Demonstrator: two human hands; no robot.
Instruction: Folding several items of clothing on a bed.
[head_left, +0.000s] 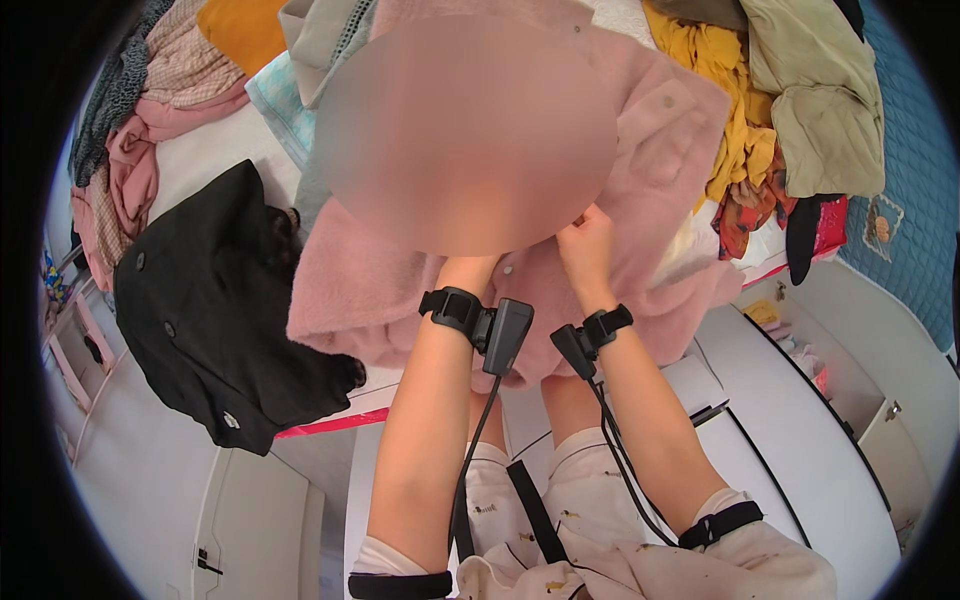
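A fuzzy pink coat (660, 142) with round snap buttons is spread in front of me and hangs over the near edge of a white surface. My right hand (589, 244) is at its middle, fingers curled and closed on the fabric. The fingertips sit at the rim of a blurred oval. That blur covers my left hand, so its fingers and hold cannot be made out. Only the left wrist (471, 271) shows, lying over the coat. A pale snap (508, 270) on the coat is visible between my two wrists.
A black garment with buttons (202, 300) hangs over the edge at left. Pink and checked clothes (180, 67) lie behind it. Yellow cloth (720, 97) and khaki trousers (832, 135) are piled at right, near a blue quilted cover (915, 172). Below stands an open white cabinet (847, 360).
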